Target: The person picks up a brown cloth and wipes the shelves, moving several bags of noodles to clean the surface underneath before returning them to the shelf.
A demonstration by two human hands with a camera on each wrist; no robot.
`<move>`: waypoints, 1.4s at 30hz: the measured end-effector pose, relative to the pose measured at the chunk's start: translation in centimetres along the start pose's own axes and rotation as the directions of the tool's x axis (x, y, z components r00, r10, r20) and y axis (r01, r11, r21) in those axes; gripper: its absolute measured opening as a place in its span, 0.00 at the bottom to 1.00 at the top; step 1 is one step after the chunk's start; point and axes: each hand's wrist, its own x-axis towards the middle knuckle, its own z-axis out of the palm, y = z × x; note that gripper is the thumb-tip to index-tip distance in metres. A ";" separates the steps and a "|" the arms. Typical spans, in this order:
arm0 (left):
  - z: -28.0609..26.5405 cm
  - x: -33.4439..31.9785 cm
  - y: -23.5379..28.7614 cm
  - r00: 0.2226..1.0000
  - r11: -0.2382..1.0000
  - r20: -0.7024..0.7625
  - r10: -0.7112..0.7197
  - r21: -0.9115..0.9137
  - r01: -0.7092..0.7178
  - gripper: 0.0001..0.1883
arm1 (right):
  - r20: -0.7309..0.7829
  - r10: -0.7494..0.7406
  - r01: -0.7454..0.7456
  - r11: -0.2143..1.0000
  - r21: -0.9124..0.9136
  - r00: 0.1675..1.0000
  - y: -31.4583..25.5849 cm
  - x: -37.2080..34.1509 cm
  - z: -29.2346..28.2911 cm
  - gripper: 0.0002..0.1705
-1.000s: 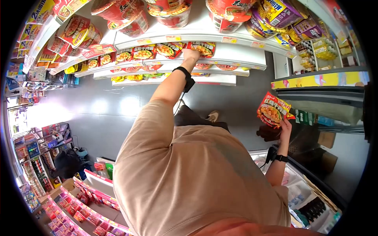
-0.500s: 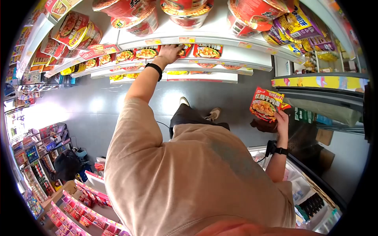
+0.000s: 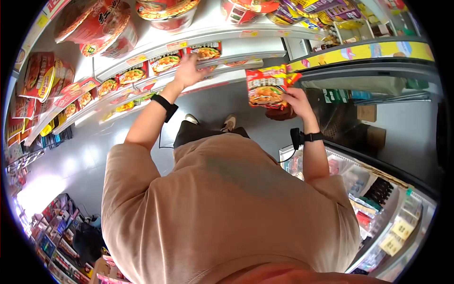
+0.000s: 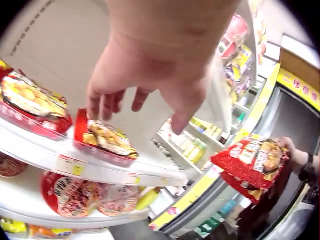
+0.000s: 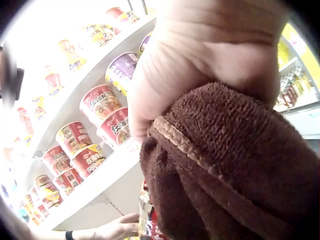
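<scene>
In my right hand I grip a red instant noodle packet with a noodle dish printed on it. A dark brown cloth is held in the same hand and hangs below the packet. In the left wrist view, a second red packet edge shows under the first. My left hand is at the shelf front, holding nothing, its fingers loosely bent. Its fingertips hang over the end noodle packet of a row on the shelf; another shelf packet lies left of it.
Big red noodle tubs stand on the shelf above, whose front edge juts out over the packets. Lower shelves hold round red bowls. On the right is a dark open-fronted cooler; a white bin of goods stands beside my right arm.
My left hand moved left along the packet row, then came away from the packets toward the shelf's end. My view turned right. The right hand, still gripping its packet, moved nearer the shelf.
</scene>
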 end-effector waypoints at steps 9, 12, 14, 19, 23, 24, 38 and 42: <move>1.7 -2.1 4.7 0.754 -0.193 0.409 0.514 -0.802 0.566 0.39 | 0.191 -0.037 -0.050 0.903 0.427 0.981 -6.0 4.6 3.8 0.08; 1.1 -3.3 4.0 0.762 -0.234 0.378 0.525 -0.797 0.556 0.39 | 0.177 -0.075 -0.013 0.894 0.449 0.981 -6.3 5.2 4.2 0.07; 0.9 -3.8 3.5 0.738 -0.246 0.387 0.553 -0.770 0.588 0.40 | 0.160 -0.102 0.017 0.886 0.463 0.982 -5.1 5.9 4.8 0.09; 0.6 -5.1 2.8 0.774 -0.246 0.359 0.521 -0.806 0.539 0.40 | -0.001 -0.007 0.006 0.751 0.661 1.000 -5.0 5.3 6.0 0.16; 0.6 -4.7 2.1 0.793 -0.230 0.306 0.526 -0.847 0.479 0.35 | 0.020 0.164 -0.141 0.775 0.616 0.986 -5.4 5.4 5.8 0.25; 0.4 -4.6 2.0 0.797 -0.220 0.297 0.525 -0.858 0.465 0.33 | 0.037 0.151 -0.145 0.806 0.575 0.988 -5.3 5.4 5.9 0.26; 0.7 -1.2 1.7 0.917 -0.095 0.398 0.043 -0.912 0.400 0.15 | 0.077 0.302 -0.297 0.798 0.524 0.950 0.4 5.6 2.2 0.25; 1.0 2.7 2.8 0.955 0.004 0.274 -0.111 -0.961 0.276 0.20 | -0.008 0.301 -0.251 0.810 0.530 0.954 4.1 7.3 -2.7 0.24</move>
